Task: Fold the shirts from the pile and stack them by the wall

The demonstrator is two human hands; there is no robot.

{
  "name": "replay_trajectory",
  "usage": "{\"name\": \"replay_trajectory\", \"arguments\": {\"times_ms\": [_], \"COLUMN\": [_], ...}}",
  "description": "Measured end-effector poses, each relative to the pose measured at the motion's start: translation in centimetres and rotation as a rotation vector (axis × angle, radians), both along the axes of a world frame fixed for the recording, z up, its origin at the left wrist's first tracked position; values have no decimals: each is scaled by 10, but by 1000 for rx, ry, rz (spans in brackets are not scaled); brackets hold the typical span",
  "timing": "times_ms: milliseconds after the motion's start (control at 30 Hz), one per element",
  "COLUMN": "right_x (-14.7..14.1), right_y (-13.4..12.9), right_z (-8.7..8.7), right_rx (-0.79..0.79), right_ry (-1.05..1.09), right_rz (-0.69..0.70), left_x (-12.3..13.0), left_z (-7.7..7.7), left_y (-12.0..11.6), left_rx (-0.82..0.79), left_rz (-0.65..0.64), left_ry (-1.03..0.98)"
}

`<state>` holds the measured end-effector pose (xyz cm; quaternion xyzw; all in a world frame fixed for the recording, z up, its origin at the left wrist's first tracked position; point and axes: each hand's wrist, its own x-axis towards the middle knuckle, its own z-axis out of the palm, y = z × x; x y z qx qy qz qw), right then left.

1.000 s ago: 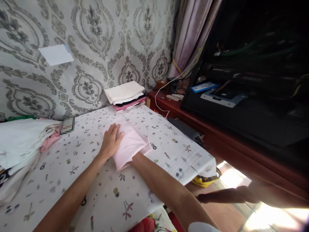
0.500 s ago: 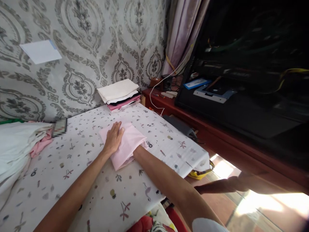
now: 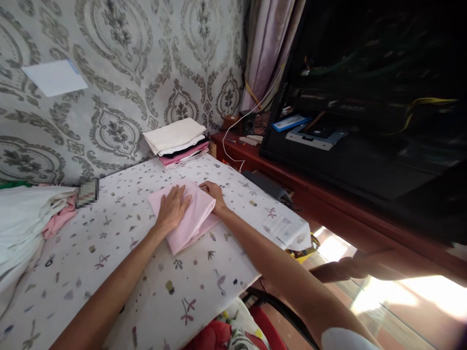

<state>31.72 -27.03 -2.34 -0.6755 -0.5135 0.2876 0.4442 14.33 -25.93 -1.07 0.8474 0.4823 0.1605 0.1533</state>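
A folded pale pink cloth (image 3: 197, 204) lies on the bed-like surface with a white printed cover (image 3: 131, 291). My left hand (image 3: 173, 206) rests flat on top of it, fingers stretched out. At the cloth's far right edge is my right hand (image 3: 213, 194), its fingers curled in against that edge; the fingertips and thumb are partly hidden. The near right corner of the cloth shows loose layers. Beyond it, against the wall, stands a stack of folded clothes (image 3: 177, 138) in cream, white, black and pink.
Heaped white and pink clothes (image 3: 29, 223) lie at the left, beside a blurred-out small object (image 3: 86, 192). Along the right runs a red wooden cabinet (image 3: 299, 187) with a large dark computer case (image 3: 365, 160) and a white cable (image 3: 226, 146). A red chair part (image 3: 268, 325) shows below.
My right hand has come out from under the cloth's near right fold and moved to its far right edge. My left hand stays flat on the cloth. The view has shifted slightly.
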Motion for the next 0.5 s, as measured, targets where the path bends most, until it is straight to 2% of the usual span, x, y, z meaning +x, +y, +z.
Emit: {"name": "replay_trajectory", "arguments": {"times_ms": [100, 233, 333, 400, 500], "right_x": [19, 30, 30, 27, 20], "right_y": [-13, -28, -31, -29, -22], "right_z": [1, 10, 15, 16, 18], "right_rx": [-82, -122, -102, -96, -99], "right_ry": [118, 320, 244, 187, 264], "right_rz": [-18, 99, 167, 163, 132], "left_x": [1, 2, 1, 1, 4], "left_z": [4, 9, 14, 17, 19], "left_y": [-5, -14, -28, -43, -68], "left_rx": [-23, -25, 13, 103, 227], "left_rz": [-38, -91, -109, -146, -215], "left_ry": [122, 146, 88, 64, 100]}}
